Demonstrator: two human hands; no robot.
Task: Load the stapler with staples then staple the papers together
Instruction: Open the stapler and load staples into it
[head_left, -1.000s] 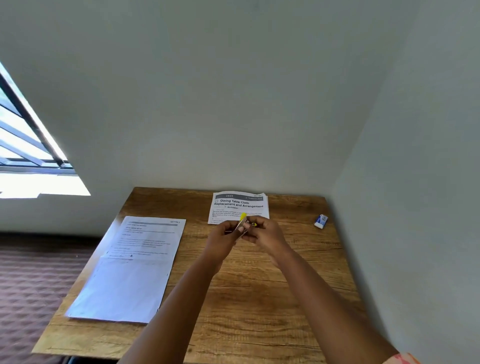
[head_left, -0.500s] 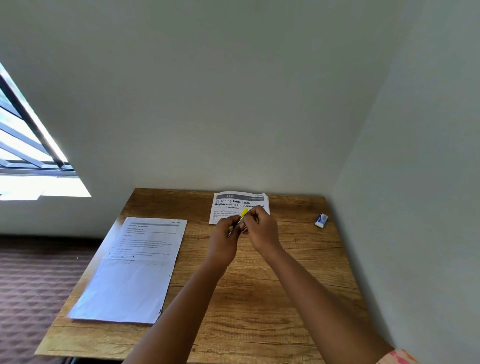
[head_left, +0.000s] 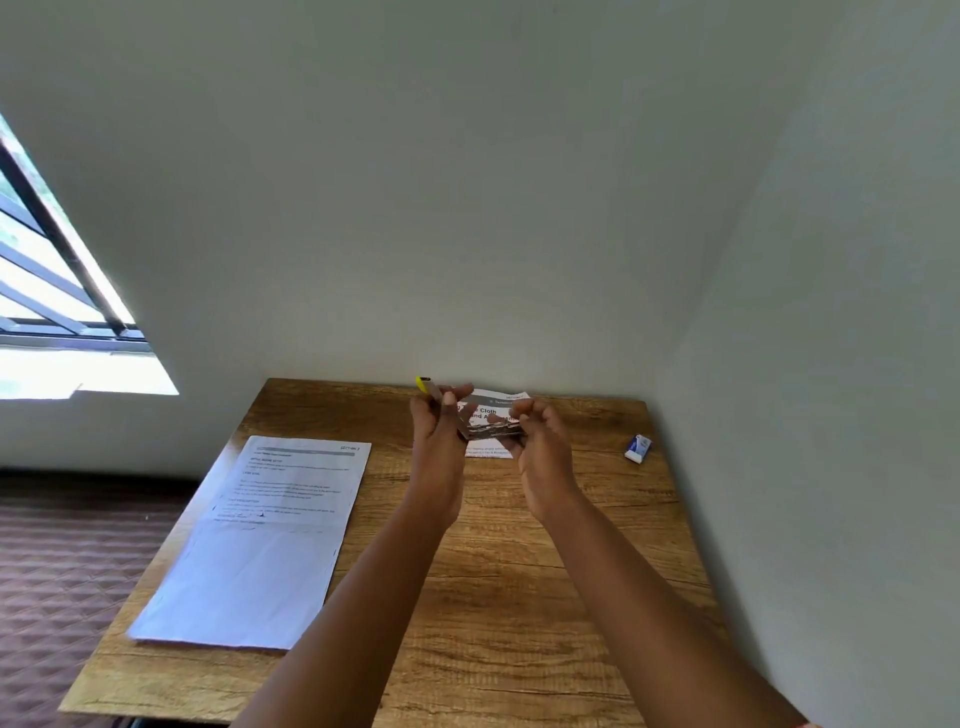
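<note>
Both hands are raised above the far middle of the wooden surface (head_left: 519, 597), holding a small stapler (head_left: 485, 430) between them. The stapler is swung wide open into an L shape. Its upper arm, tipped with a bright yellow end, stands up and tilts to the left, while its silvery metal track stretches out level to the right. The two parts meet at a hinge low between the hands. The metal looks thin and shiny, and fine detail inside the track is too blurred to make out.

The left hand (head_left: 439, 431) grips the upright yellow-tipped arm, fingers wrapped round it, with the yellow end poking out above the fingertips. The right hand (head_left: 537, 434) pinches the far end of the level track, its fingers curled round the metal from the right side.

Behind the hands, a small printed sheet (head_left: 496, 402) lies flat near the back edge of the surface, partly hidden by the stapler and fingers; its heading reads in part "Cloth". A larger stack of papers (head_left: 260, 545) lies on the left side of the surface, printed text on its upper half and bare white below, its near corner reaching toward the front edge. A small blue and white staple box (head_left: 638, 448) sits near the right edge, well apart from the hands.
</note>
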